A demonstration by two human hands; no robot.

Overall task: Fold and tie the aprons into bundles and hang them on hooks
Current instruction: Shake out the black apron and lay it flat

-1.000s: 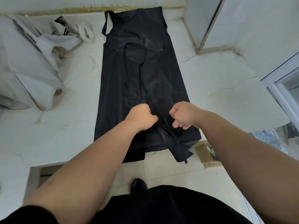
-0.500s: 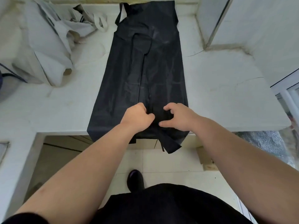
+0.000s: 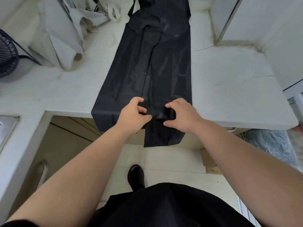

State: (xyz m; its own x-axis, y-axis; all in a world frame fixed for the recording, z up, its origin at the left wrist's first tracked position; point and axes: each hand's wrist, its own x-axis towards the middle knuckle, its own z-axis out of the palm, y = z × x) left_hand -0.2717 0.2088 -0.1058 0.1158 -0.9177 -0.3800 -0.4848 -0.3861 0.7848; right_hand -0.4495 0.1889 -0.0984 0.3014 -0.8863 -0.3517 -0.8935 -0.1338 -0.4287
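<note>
The apron [image 3: 147, 76] is black, the counter [image 3: 229, 99] white (dark hairline cracks).

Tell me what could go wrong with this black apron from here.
The black apron overhangs the counter at its near end; that weight might drag it off. The left hand and right hand pinch only the middle, so the outer folded edges may spring open.

No text, label, brand, number or sign readable anywhere in my view.
</note>
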